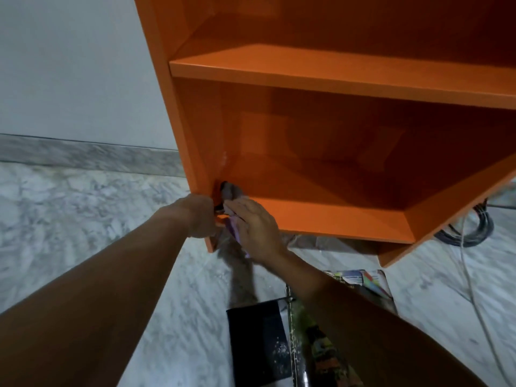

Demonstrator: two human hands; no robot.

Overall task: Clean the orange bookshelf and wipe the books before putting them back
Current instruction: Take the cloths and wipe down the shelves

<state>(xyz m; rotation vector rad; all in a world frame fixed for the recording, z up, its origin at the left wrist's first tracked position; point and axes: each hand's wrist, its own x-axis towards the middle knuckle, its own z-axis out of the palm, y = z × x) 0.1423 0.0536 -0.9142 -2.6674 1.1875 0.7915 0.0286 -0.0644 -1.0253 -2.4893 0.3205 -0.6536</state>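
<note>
The orange bookshelf (321, 71) stands against the wall with bare shelves. My left hand (199, 216) grips the front edge of its left side panel near the floor. My right hand (254, 227) presses a purple-grey cloth (231, 191) onto the left front corner of the bottom shelf (321, 216); part of the cloth hangs below my fingers. Books (262, 344) lie on the floor in front of the shelf, partly hidden by my right forearm.
Marble floor (83, 219) spreads to the left, with a marble skirting along the white wall. More books or magazines (363, 280) lie near the shelf's right foot. Coiled dark cables (474, 230) and a white cord (474, 303) run along the floor at the right.
</note>
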